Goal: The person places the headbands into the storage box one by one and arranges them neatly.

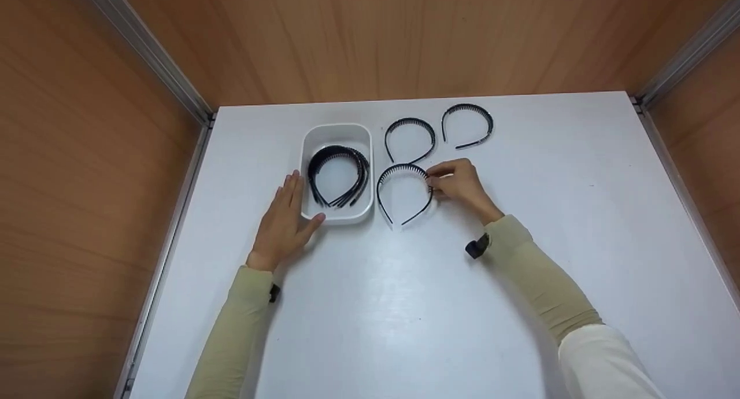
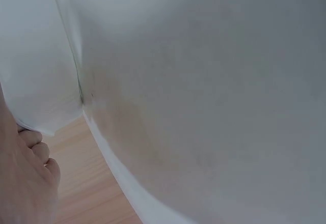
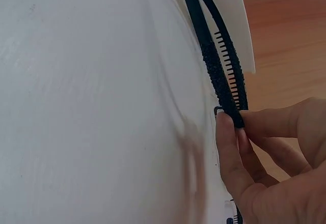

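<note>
My right hand [image 1: 461,185] pinches a black toothed headband [image 1: 402,167] by the right side of its arch, just right of a white plastic container [image 1: 338,127]. In the right wrist view, thumb and fingers meet on the band [image 3: 216,76], whose inner teeth show. Several more black headbands [image 1: 315,166] lie stacked inside the container, their open ends toward me. My left hand [image 1: 277,225] rests along the container's left wall with straight fingers, its thumb at the near edge. In the left wrist view, fingers lie against the white wall [image 2: 35,66].
Two more black headbands lie on the white table [image 1: 370,341]: one [image 1: 435,137] just beyond the held one, another [image 1: 488,121] farther right near the back edge. Wooden panels [image 1: 381,40] with metal rails [image 1: 162,52] enclose the table at the back and sides.
</note>
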`<state>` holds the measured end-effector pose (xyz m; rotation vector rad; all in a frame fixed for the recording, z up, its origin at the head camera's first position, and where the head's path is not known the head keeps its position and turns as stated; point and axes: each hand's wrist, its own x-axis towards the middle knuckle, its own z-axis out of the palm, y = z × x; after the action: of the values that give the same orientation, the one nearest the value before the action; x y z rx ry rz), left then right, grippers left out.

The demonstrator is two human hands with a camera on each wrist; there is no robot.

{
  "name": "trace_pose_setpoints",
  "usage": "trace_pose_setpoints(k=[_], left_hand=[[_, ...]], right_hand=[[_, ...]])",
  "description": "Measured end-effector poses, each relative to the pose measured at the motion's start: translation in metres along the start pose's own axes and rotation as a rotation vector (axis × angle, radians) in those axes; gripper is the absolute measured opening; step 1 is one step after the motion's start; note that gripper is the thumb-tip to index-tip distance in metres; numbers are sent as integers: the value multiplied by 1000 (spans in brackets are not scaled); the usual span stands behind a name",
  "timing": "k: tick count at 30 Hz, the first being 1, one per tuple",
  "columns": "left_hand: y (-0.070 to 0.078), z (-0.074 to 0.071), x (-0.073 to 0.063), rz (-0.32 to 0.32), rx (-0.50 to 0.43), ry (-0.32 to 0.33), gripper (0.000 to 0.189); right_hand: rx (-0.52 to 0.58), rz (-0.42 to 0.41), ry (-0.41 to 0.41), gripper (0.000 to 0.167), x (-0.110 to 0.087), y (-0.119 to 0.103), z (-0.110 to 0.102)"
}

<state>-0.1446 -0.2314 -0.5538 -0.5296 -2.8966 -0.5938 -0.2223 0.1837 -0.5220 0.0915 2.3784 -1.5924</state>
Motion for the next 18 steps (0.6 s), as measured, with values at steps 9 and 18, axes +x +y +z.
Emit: trace_pose_setpoints(k=[9,18], left_hand=[[0,-1,-2,-19,8,-21,95],[0,1,-1,-7,10,-3,95]], right_hand=[[91,-54,9,24,1,-12,-4],[110,-65,12,25,4,-23,-5]])
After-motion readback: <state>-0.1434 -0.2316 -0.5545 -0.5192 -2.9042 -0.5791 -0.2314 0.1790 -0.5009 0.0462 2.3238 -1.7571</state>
